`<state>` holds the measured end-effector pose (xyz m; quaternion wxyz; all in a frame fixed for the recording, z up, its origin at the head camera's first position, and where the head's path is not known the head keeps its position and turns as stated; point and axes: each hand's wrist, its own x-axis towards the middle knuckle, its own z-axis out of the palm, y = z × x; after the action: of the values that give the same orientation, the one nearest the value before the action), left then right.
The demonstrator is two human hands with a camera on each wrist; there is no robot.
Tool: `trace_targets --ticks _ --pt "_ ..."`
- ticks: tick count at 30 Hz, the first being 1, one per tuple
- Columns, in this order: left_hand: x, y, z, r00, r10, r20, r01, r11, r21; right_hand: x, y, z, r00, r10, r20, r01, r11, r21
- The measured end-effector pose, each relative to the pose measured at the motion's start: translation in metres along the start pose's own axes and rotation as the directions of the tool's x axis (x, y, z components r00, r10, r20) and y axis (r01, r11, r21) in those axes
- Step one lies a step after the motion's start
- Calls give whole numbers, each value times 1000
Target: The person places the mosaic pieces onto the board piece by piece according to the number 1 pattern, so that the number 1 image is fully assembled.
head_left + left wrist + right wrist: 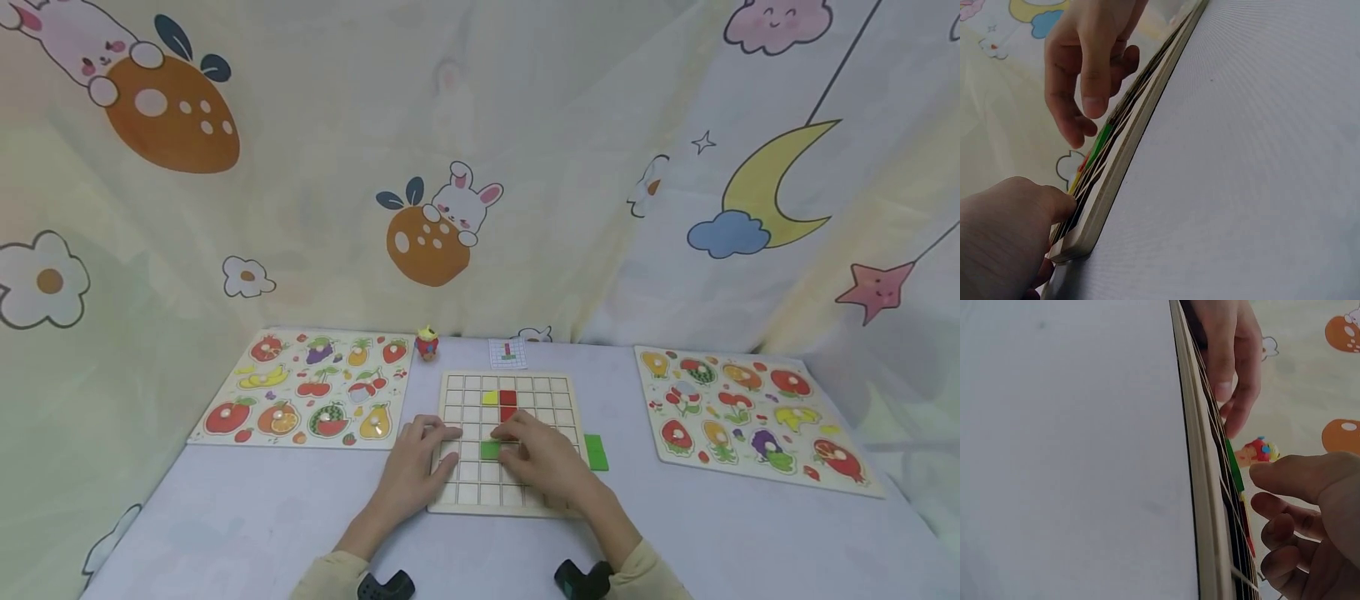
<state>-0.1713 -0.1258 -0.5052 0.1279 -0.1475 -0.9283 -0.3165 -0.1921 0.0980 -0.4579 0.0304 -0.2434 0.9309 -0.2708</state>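
A wooden grid board (465, 496) lies on the table. On it are a yellow square (490, 398), red squares (507, 398) and a green piece (489, 451). My left hand (411, 467) rests at the board's left side, index finger and thumb reaching over the grid. My right hand (551, 458) hovers above the board beside the green piece, fingers loosely bent. In the right wrist view its thumb and fingers stand apart with nothing between them; the green piece (1235, 467) lies close to the thumb. The palm hides part of the grid's right side.
More green (596, 452) shows past the board's right edge. Fruit puzzle boards lie at the left (300, 387) and right (757, 417). Behind the grid stand a small toy figure (427, 343) and a pattern card (507, 353). A printed curtain (562, 208) hangs behind.
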Motion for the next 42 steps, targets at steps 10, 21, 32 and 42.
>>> trace_targets --ticks 10,21,32,42 --pt "-1 0 1 1000 7 -7 -7 1000 -5 -9 17 -13 996 67 -61 -63 997 52" --pt "-1 1 0 1000 5 -4 -5 1000 4 -22 57 -48 979 176 -98 -170 983 69" --pt "-1 1 -2 1000 12 -10 -12 1000 -10 -30 82 -60 965 263 -17 -261 963 63" --pt "-1 1 0 1000 12 -19 -12 1000 3 -32 90 -61 950 310 -32 -309 951 30"
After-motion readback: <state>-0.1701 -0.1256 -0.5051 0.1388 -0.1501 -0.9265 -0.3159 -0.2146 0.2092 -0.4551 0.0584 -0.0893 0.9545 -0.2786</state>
